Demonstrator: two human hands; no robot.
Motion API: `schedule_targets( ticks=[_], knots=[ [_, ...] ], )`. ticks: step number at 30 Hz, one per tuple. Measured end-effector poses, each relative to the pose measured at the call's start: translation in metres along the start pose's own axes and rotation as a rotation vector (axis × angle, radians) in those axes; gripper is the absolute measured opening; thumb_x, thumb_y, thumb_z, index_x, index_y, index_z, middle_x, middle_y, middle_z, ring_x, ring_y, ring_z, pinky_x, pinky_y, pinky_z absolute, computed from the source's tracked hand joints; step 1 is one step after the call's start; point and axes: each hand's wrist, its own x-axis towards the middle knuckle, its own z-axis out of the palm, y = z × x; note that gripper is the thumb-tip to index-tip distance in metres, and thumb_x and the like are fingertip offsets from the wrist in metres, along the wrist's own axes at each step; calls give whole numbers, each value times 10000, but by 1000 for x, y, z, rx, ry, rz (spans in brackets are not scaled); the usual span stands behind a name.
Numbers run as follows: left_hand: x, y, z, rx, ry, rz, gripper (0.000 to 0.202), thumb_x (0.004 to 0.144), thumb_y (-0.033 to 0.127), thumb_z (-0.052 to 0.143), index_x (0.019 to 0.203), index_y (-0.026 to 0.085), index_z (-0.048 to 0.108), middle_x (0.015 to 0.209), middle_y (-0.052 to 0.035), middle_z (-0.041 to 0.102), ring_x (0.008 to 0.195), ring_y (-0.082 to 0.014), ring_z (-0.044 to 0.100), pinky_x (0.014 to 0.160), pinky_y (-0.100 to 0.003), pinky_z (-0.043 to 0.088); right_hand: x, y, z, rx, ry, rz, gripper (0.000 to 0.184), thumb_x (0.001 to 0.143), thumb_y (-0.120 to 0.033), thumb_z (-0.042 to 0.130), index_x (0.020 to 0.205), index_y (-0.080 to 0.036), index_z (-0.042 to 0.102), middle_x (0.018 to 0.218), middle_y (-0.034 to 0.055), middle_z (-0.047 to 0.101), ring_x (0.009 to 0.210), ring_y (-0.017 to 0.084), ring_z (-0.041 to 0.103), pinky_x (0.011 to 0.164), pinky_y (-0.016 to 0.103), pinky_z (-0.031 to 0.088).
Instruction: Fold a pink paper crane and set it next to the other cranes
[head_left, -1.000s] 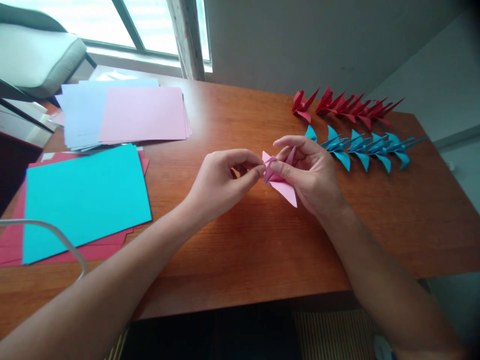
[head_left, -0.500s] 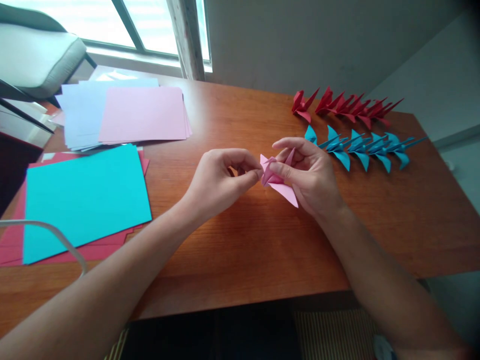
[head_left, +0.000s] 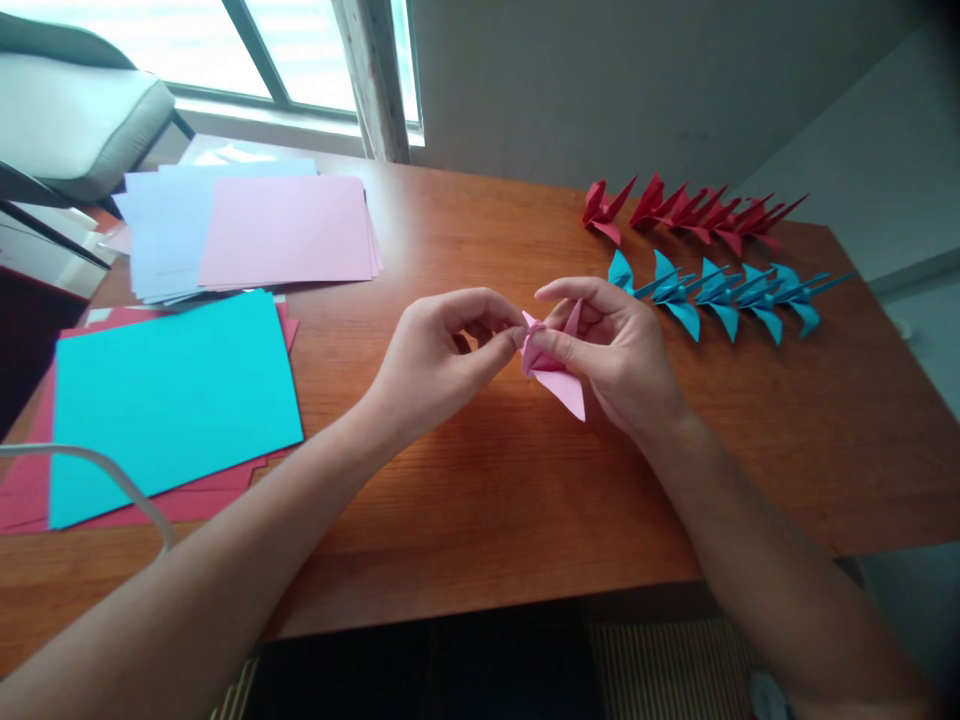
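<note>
Pink folded paper (head_left: 561,386), crisp and sharply creased, being held over the glossy wooden desk (head_left: 487,500) near centre, triangular flap pointing toward five o'clock. Left hand (head_left: 435,365) pinching its nine-o'clock tip between thumb and forefinger; right hand (head_left: 626,355) clasping the body. Lying at two o'clock, pointed blue cranes (head_left: 720,295); flat cyan sheet (head_left: 172,400) at nine.

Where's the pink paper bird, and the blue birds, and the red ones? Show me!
pink paper bird (head_left: 562,388): head view, on its lower pointed flap.
blue paper birds (head_left: 726,312): head view, on a wing near the row's middle.
red paper birds (head_left: 697,214): head view, on a bird near the row's middle.
</note>
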Motion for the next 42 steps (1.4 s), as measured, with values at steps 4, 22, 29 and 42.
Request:
schedule_targets(
  ticks=[4,22,29,42],
  knots=[
    [0,-2,1,26,7,21,139,846,282,693,805,156,733,774,-45,732,690,-137,609,588,-228,461,-1,0,2,75,-4,-5,334,746,-322,861,1021,-255,685,813,-33,684,723,127,656,693,290,589],
    [0,-2,1,78,30,73,108,854,194,650,816,144,738,730,-27,714,651,-118,586,565,-220,434,0,-3,4,93,18,82,290,703,-393,886,880,-239,715,855,-5,716,769,156,678,703,317,614],
    [-1,-1,0,142,22,104,101,850,168,653,801,147,738,688,-10,692,621,-105,570,561,-217,425,0,-4,0,75,-14,98,255,709,-378,882,852,-233,729,829,-3,721,727,147,669,658,296,600],
    [-1,-1,0,170,35,131,88,852,171,662,803,156,733,693,-6,689,626,-103,571,560,-215,434,0,-5,2,76,37,128,263,691,-394,892,837,-226,751,828,0,739,731,149,673,688,306,598]
  ],
)
